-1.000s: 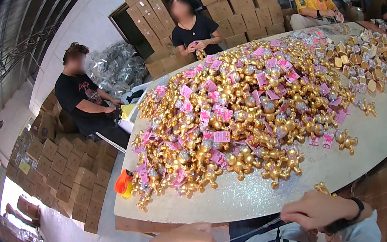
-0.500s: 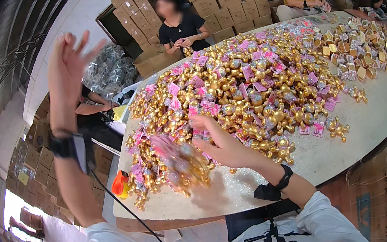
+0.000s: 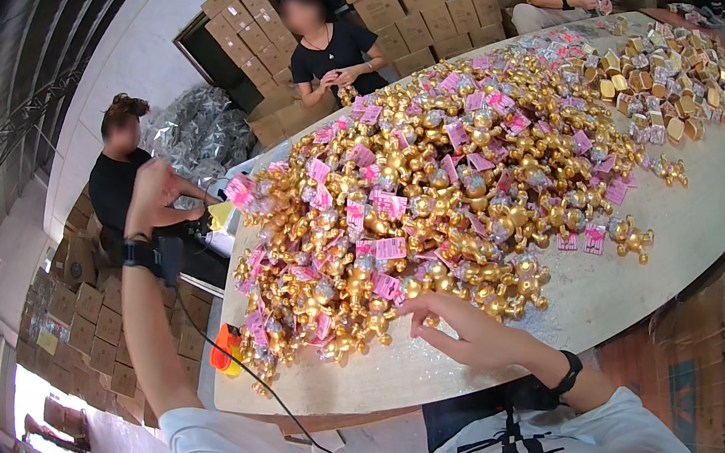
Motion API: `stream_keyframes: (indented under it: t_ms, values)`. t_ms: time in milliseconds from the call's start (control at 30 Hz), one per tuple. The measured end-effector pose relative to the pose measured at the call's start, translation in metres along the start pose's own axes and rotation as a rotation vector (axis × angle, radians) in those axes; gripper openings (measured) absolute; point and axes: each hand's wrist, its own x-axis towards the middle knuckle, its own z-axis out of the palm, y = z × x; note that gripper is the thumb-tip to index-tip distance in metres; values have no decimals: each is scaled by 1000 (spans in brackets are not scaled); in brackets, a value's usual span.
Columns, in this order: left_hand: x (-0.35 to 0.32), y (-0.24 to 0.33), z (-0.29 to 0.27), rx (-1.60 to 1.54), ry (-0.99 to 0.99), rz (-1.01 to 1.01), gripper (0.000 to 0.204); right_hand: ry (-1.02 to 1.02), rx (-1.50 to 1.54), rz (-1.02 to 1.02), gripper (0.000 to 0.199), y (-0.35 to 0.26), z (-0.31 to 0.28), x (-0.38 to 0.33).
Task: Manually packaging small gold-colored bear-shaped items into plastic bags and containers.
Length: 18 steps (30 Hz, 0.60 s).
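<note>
Gold figurines [image 3: 479, 202] heaped across the middle of the desk [image 3: 697, 216], pink cards [image 3: 390, 248] and clear wrap mixed in; a stray one at 3 o'clock, just off the main heap. Right hand [image 3: 464, 331] at 4 o'clock, hovering by the heap's near edge: fingers apart, slightly curled, nothing gripped. Black wristband [image 3: 566, 373] on that arm. Left hand [image 3: 155, 191] raised at 9 o'clock, well left of the desk, in front of a person in black [image 3: 119, 176]; blurred, so can't tell if its fingers are open or closed. Smeared pink-and-gold piece [image 3: 245, 194] between that hand and the heap, possibly in the air, hard to say. Orange-and-yellow object [image 3: 225, 351] on the desk corner at 7 o'clock. Gold-faced pieces [image 3: 676, 105] spread at 2 o'clock. Second person in black [image 3: 339, 56] between 11 and 12, hands together. Silvery bags [image 3: 198, 134] at 10 o'clock, stacked cartons [image 3: 114, 330] at 8.
</note>
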Motion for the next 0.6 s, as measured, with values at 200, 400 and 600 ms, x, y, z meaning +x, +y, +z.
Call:
stream_keyframes:
  t_ms: [200,400,600]
  values:
    - [-60,23,138,-382,-380,-841,18,-136,31,48,24,2,3,-21]
    - [-93,-10,211,181,-246,-366,25,-228,51,118,24,1,-1,-35]
    - [18,3,116,48,332,-167,21,-416,-93,203,22,9,-13,-50]
